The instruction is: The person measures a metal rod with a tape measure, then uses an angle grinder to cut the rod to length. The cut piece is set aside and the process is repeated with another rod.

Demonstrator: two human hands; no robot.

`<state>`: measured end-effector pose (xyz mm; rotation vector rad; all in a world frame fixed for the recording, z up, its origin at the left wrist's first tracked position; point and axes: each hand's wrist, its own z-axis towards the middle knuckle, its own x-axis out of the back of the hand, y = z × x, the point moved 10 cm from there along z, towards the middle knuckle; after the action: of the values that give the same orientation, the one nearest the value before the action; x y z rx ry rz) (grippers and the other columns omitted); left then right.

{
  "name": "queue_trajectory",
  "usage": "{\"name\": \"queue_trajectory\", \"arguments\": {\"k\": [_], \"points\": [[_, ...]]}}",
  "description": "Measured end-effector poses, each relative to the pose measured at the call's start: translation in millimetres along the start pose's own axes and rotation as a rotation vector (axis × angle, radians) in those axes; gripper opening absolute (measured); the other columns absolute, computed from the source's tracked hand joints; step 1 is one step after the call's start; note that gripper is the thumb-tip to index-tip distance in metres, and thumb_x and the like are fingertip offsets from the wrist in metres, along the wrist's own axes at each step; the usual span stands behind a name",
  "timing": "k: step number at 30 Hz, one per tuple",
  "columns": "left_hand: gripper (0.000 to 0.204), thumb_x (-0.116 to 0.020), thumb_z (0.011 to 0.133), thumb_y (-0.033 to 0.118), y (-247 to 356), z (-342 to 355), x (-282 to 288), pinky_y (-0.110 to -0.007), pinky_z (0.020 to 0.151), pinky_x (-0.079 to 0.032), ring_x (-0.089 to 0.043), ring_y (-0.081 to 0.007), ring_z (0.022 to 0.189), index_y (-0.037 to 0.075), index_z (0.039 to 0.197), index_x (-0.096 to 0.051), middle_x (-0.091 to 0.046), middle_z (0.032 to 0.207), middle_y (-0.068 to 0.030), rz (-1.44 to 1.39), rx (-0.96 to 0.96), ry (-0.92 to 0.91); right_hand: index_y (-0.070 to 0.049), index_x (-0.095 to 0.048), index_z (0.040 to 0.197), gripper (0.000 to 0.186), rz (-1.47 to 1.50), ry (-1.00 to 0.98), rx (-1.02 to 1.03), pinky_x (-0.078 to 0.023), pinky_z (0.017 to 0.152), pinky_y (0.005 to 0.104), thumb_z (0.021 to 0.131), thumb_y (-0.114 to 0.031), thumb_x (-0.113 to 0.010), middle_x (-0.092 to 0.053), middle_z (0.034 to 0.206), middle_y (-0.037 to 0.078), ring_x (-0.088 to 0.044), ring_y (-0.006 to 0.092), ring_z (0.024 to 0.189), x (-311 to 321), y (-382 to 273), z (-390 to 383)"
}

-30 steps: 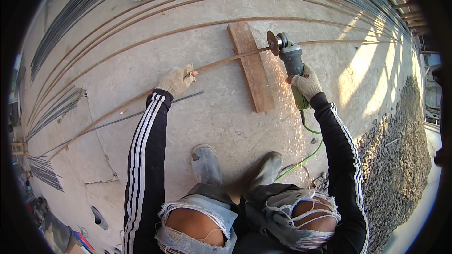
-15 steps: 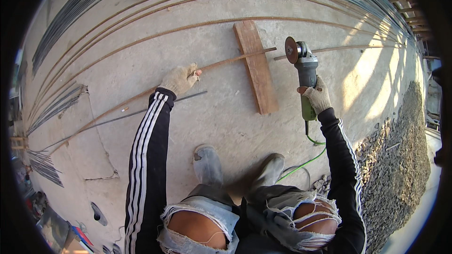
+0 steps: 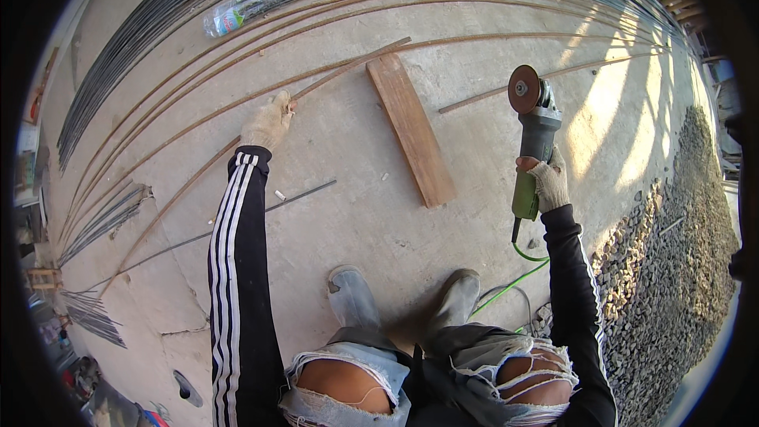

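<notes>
A long, thin rusty steel rod (image 3: 198, 170) lies on the concrete floor (image 3: 348, 213), its cut end resting across the top of a flat brown wooden plank (image 3: 411, 128). The gloved left hand (image 3: 269, 122) is clenched around the rod, left of the plank. To the right, clear of rod and plank, the gloved right hand (image 3: 547, 182) grasps a green-handled angle grinder (image 3: 531, 142), disc up.

Place: outdoor construction yard
Ground: bare concrete slab (image 3: 356, 213), cracked, in sunlight
Stock: long rusty rebar (image 3: 474, 39) and bundled steel rods (image 3: 142, 39) laid across the slab
Edge: gravel heap (image 3: 680, 269)
Tool: angle grinder (image 3: 534, 134) with green cable
Other: wooden plank (image 3: 411, 130)
</notes>
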<state>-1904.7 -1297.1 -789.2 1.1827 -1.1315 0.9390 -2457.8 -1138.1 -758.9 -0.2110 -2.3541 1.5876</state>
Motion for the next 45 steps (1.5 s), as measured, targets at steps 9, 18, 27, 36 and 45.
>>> {"name": "queue_trajectory", "arguments": {"k": [9,18,27,36,45], "points": [[0.037,-0.066,0.097,0.036,72.1,28.6,59.3,-0.043,0.084,-0.054,-0.069,-0.0328,0.1,0.008,0.121,-0.065,-0.071,0.111,-0.0118,-0.207,0.025,0.194,-0.003,-0.058,0.111,0.043,0.178,0.054,-0.022,-0.056,0.056,0.0304,0.077,-0.013,-0.083,-0.067,0.082,0.006,-0.067,0.0165,0.065,-2.9,-2.1,-2.5],[0.056,-0.062,0.103,0.034,356.0,-151.8,-67.1,-0.026,0.08,-0.05,-0.058,-0.0085,0.09,-0.004,0.142,-0.048,-0.063,0.1,-0.0016,-1.725,0.173,-0.762,-0.003,-0.068,0.097,0.028,0.333,-0.018,0.136,-0.052,0.058,0.0292,0.079,-0.02,-0.081,-0.068,0.082,0.006,-0.063,0.0158,0.062,-45.8,-0.4,8.3],[0.024,-0.065,0.097,0.017,338.7,-164.8,-89.4,-0.036,0.068,-0.048,-0.061,-0.0186,0.075,0.002,0.114,-0.055,-0.063,0.086,-0.0089,-1.521,0.374,-0.377,-0.003,-0.066,0.13,0.042,0.346,-0.136,0.024,-0.052,0.094,0.0367,0.097,-0.027,-0.059,-0.065,0.122,0.012,-0.063,0.0245,0.107,-67.8,45.0,27.5],[0.057,-0.079,0.083,0.042,297.9,-167.8,-49.9,-0.04,0.074,-0.051,-0.068,-0.0269,0.083,0.001,0.116,-0.058,-0.068,0.095,-0.0146,-1.294,0.221,-0.538,-0.006,-0.067,0.116,0.034,0.463,-0.344,-0.079,-0.055,0.073,0.0325,0.096,-0.033,-0.064,-0.066,0.097,0.007,-0.064,0.0177,0.082,-119.5,27.8,-9.7],[0.053,-0.078,0.089,0.017,306.2,-161.1,-55.9,-0.031,0.09,-0.054,-0.066,-0.0171,0.105,0.0,0.133,-0.054,-0.065,0.119,-0.0072,-1.909,0.248,-0.752,0.002,-0.059,0.119,0.036,0.671,-0.374,0.059,-0.057,0.073,0.0332,0.088,-0.01,-0.071,-0.072,0.099,0.015,-0.068,0.0216,0.083,-155.5,10.6,-75.4]]}}
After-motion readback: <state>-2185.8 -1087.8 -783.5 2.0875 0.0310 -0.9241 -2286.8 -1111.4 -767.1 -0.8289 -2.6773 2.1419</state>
